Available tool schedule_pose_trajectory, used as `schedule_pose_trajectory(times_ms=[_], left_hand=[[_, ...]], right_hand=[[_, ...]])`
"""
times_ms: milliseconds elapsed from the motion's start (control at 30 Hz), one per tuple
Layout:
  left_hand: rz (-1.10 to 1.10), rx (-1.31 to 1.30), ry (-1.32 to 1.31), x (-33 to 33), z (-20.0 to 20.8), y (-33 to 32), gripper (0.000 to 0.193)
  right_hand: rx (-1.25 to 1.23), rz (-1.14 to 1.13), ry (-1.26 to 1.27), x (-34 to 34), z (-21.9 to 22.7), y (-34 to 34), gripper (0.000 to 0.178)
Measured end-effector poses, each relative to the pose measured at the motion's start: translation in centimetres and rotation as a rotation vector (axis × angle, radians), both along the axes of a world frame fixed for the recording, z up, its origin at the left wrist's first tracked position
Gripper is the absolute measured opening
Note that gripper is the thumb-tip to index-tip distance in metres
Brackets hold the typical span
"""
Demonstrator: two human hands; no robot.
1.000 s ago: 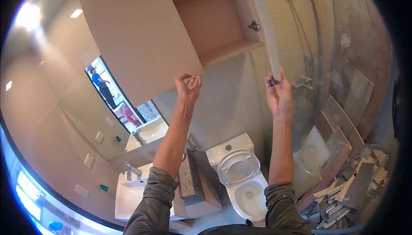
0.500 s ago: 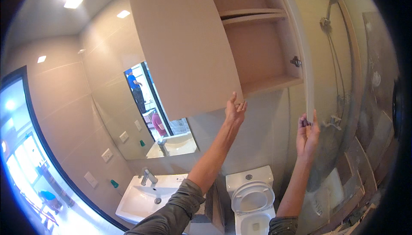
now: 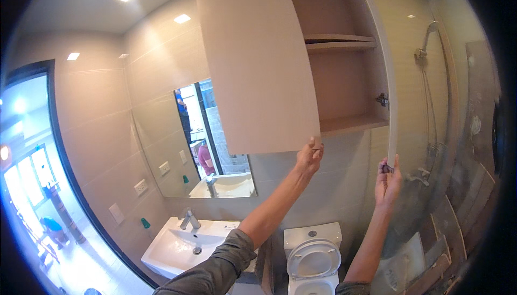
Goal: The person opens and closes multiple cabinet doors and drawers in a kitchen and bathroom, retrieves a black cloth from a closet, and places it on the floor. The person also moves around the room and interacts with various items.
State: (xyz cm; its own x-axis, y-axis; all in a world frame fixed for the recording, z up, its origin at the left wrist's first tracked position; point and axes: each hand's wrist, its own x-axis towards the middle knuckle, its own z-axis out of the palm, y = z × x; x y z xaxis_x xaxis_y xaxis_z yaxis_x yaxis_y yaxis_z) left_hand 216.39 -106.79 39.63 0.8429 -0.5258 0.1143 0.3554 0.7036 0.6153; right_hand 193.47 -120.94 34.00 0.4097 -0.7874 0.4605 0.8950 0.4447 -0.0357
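Observation:
Above me hangs a beige wall cabinet with two doors. My left hand [image 3: 310, 156] is closed on the bottom right corner of the left cabinet door [image 3: 258, 68], thumb on its front face. That door stands partly swung out. The right cabinet door [image 3: 393, 128] is seen nearly edge-on, and my right hand [image 3: 388, 179] pinches its lower end with curled fingers. Between the doors the cabinet's inside shows, with a shelf [image 3: 342, 46] and a metal hinge [image 3: 382, 99] on the right side. The upper part of the cabinet is cut off by the frame.
Below are a white sink [image 3: 172, 246] with a faucet [image 3: 189, 218] and a toilet [image 3: 313, 260], its seat lid raised. A mirror [image 3: 156, 149] reflects two people. At right hangs a shower head [image 3: 431, 27] beside leaning boards [image 3: 449, 225]. A doorway opens at left.
The whole view has shifted, so the cabinet appears lower and farther right. Both hands keep their hold on the doors and appear slightly closer together.

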Motion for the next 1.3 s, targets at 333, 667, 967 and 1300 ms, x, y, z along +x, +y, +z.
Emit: schedule_pose_trajectory(times_ms=[333, 667, 967, 1300], left_hand=[[-0.065, -0.112, -0.129, -3.5, -1.0, 2.8, 0.041], [-0.137, -0.014, -0.060, -7.9, -1.0, 7.9, 0.034], [-0.210, -0.068, -0.133, -12.7, -1.1, 14.5, 0.026], [-0.151, 0.056, -0.197, -15.4, -1.2, 20.7, 0.019]], right_hand=[[-0.028, -0.021, -0.009, 0.5, 0.0, -0.5, 0.025], [-0.094, -0.021, -0.067, 0.9, -0.3, 0.3, 0.030], [-0.024, -0.017, -0.003, 0.2, 0.6, 1.3, 0.024], [-0.057, 0.041, -0.036, 1.0, 0.0, 0.4, 0.032]])
